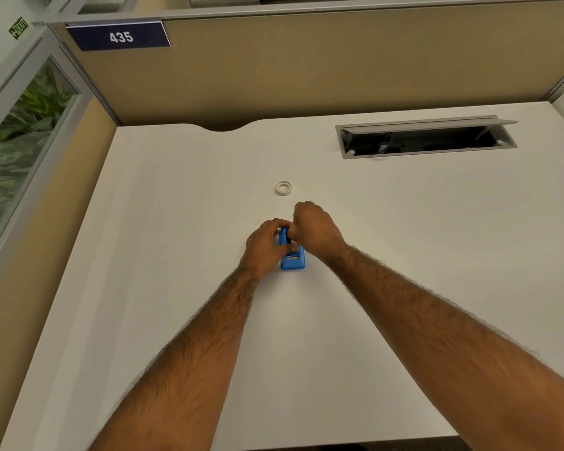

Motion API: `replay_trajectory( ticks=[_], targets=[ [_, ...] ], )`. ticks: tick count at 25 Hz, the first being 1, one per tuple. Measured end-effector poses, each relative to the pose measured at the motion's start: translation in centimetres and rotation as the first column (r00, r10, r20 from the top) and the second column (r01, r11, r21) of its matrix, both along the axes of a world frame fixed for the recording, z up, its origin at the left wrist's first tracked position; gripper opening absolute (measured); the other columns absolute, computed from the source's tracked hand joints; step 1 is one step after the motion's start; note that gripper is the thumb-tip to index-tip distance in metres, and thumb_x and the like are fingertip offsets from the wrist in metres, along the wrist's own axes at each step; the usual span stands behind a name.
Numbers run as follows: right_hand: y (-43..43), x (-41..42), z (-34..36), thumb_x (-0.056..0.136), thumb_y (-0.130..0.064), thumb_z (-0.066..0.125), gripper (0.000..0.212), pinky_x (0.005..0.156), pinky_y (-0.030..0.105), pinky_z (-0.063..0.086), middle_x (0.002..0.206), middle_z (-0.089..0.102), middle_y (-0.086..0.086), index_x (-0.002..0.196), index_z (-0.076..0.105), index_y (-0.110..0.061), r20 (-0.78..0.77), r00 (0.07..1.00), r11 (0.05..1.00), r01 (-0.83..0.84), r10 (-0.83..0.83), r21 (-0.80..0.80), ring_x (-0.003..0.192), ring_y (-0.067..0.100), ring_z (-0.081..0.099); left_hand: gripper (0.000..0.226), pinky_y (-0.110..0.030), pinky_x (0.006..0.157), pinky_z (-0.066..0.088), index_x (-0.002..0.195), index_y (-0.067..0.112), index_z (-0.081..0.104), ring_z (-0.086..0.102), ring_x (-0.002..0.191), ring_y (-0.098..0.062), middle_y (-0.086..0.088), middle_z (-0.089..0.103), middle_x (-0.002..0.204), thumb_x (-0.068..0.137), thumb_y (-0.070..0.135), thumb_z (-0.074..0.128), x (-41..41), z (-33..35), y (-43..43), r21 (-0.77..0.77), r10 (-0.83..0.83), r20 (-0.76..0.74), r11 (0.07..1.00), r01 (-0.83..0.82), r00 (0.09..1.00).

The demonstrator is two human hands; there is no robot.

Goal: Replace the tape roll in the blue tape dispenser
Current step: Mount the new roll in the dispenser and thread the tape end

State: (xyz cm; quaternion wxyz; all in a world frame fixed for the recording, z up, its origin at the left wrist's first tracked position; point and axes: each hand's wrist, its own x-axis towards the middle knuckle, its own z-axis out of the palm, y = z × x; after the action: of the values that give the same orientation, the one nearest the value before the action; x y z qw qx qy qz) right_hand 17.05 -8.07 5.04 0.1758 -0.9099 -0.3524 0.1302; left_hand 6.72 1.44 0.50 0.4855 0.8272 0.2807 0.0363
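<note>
A blue tape dispenser (292,259) sits near the middle of the white desk (163,242), its long axis running from 6 to 12 o'clock, with the blunt near end showing a small pale strip on top. Both hands are on it. The left hand (263,246) comes in from 7 o'clock and wraps the dispenser's left side, fingers curled over the far end and the thumb lying across the top toward 3 o'clock, so that hand is closed on the body. The right hand (315,227) comes in from 4 o'clock and sits at the dispenser's 1 o'clock, fingers bunched and bent down into the dark slot at the top of the body; whether they pinch anything inside cannot be told, as the knuckles hide it. The two hands touch over the far half of the dispenser, leaving only its near end bare. A pale tape roll (283,188) lies flat on the desk at 12 o'clock from the hands, near but clear of them, touched by neither. Farther off at 1 to 2 o'clock an open cable hatch (427,138) is set into the desk, and a panel sign reading 435 (119,36) hangs at 11 o'clock.
</note>
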Motion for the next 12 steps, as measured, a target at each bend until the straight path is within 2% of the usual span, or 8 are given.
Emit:
replay_trajectory(
  ticks=[3,6,10,12],
  targets=[
    [-0.4,0.1,0.1,0.078,-0.012,0.066,0.016,0.052,0.023,0.030,0.077,0.049,0.003,0.077,0.050,-0.013,-0.039,0.996,0.996,-0.081,0.080,-0.030,0.064,0.015,0.045,0.050,-0.031,0.096,0.049,0.116,0.029,0.061,0.059,0.110,-0.013,0.012,0.064,0.116,0.073,0.027,0.087,0.1,-0.1,0.0,0.003,0.003,-0.012,1.000,-0.003,1.000],
    [-0.6,-0.3,0.3,0.080,-0.011,0.066,0.021,0.056,0.026,0.033,0.075,0.045,0.002,0.075,0.046,-0.014,0.041,0.987,0.985,-0.151,0.155,-0.081,0.065,0.017,0.046,0.050,-0.031,0.097,0.048,0.116,0.029,0.060,0.058,0.110,-0.013,0.013,0.063,0.116,0.073,0.026,0.087,0.2,-0.1,0.0,0.014,0.001,-0.015,1.000,0.000,1.000],
    [-0.2,-0.9,0.8,0.076,-0.005,0.067,0.026,0.056,0.030,0.034,0.073,0.043,0.003,0.073,0.043,-0.015,0.131,0.979,0.981,-0.138,0.156,-0.135,0.061,0.019,0.045,0.048,-0.029,0.093,0.046,0.113,0.033,0.057,0.056,0.106,-0.010,0.015,0.060,0.114,0.075,0.027,0.086,0.2,0.0,-0.1,0.030,0.007,-0.029,1.000,-0.006,1.000],
    [0.1,-1.4,1.1,0.075,-0.006,0.068,0.022,0.055,0.031,0.036,0.074,0.045,0.003,0.075,0.047,-0.015,0.172,0.973,0.978,-0.124,0.153,-0.170,0.061,0.020,0.047,0.048,-0.028,0.092,0.045,0.117,0.028,0.059,0.055,0.106,-0.010,0.010,0.062,0.118,0.077,0.025,0.084,0.2,-0.1,-0.2,0.034,0.012,-0.024,0.999,-0.011,1.000]
  ],
)
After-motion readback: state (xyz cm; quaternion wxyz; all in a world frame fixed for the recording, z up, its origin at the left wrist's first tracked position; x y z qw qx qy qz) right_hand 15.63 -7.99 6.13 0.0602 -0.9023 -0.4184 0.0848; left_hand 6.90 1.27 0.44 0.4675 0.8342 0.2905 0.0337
